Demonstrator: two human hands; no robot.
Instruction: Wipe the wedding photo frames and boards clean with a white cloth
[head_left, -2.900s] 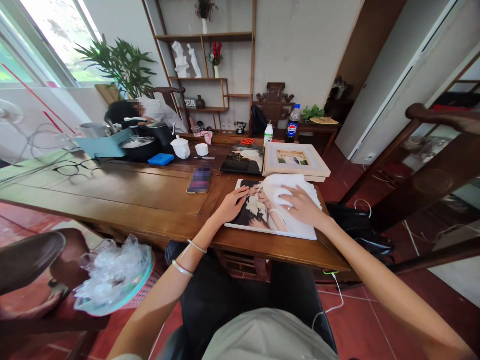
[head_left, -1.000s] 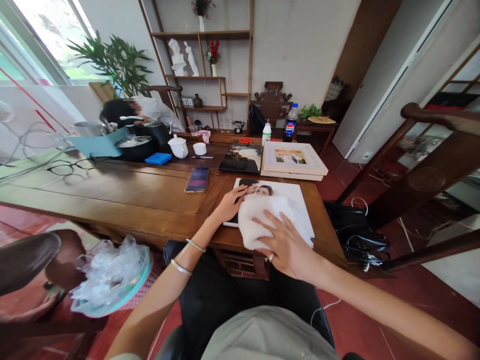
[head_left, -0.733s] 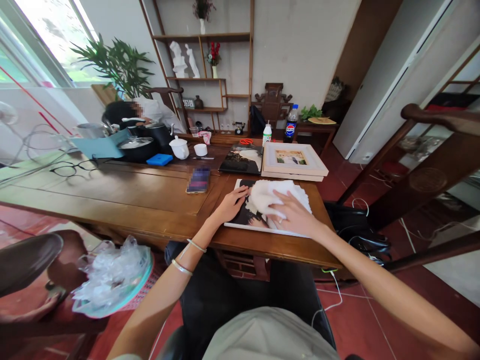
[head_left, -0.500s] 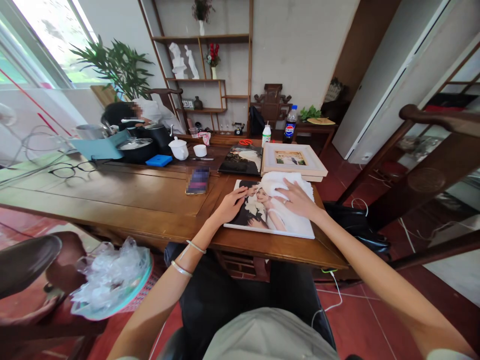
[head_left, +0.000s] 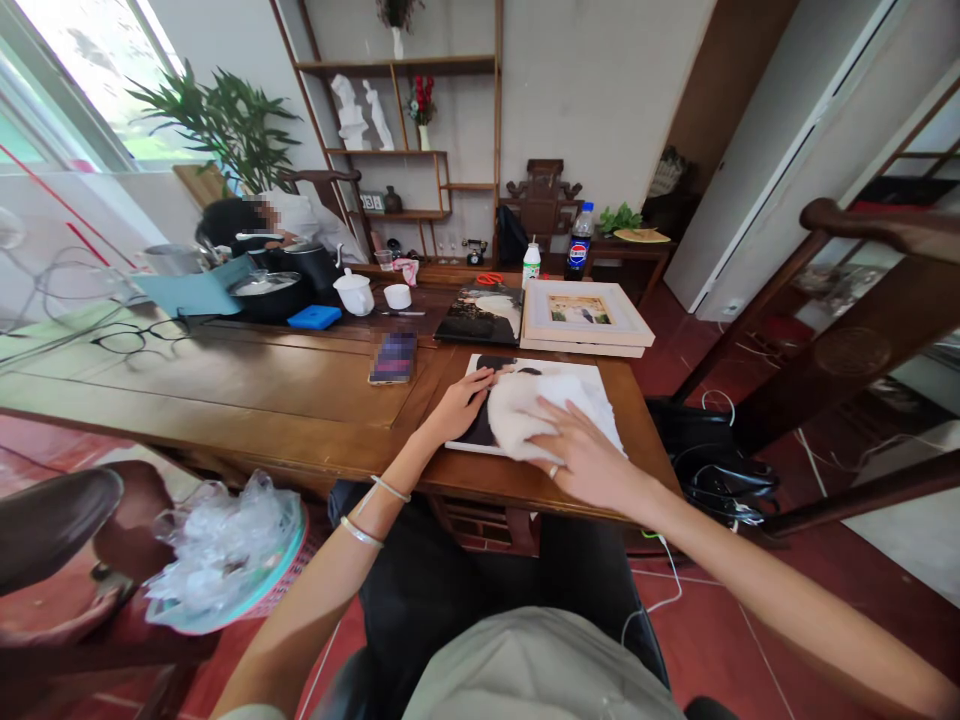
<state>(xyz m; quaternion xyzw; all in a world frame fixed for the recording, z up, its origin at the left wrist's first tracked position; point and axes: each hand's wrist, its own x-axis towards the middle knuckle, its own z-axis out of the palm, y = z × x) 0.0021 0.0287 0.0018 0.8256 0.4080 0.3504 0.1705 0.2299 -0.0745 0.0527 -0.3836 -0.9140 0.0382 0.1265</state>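
Observation:
A photo album or photo panel (head_left: pixel 466 434) with a wedding picture lies flat near the table's front edge. My left hand (head_left: pixel 463 402) rests on its left side, fingers stretched out and lying flat. Under my right hand (head_left: pixel 589 452) is a bunched white cloth (head_left: pixel 517 405), pressed onto the picture and covering most of it. The fingers of that hand are spread over the cloth. Behind the panel lie a dark photo book (head_left: pixel 480 315) and a pale boxed frame (head_left: pixel 637 318) with a small photo.
A phone (head_left: pixel 393 358), glasses (head_left: pixel 129 340), a blue block (head_left: pixel 314 317) and a white teapot (head_left: pixel 354 293) stand left on the wooden table (head_left: pixel 300 400). A cola bottle (head_left: pixel 578 243) and a white bottle (head_left: pixel 531 262) are at the back. Another person (head_left: pixel 311 222) sits far left.
My right hand has moved the cloth towards me and to the left, from the panel's upper right over the middle of the picture. My left hand stays almost in place.

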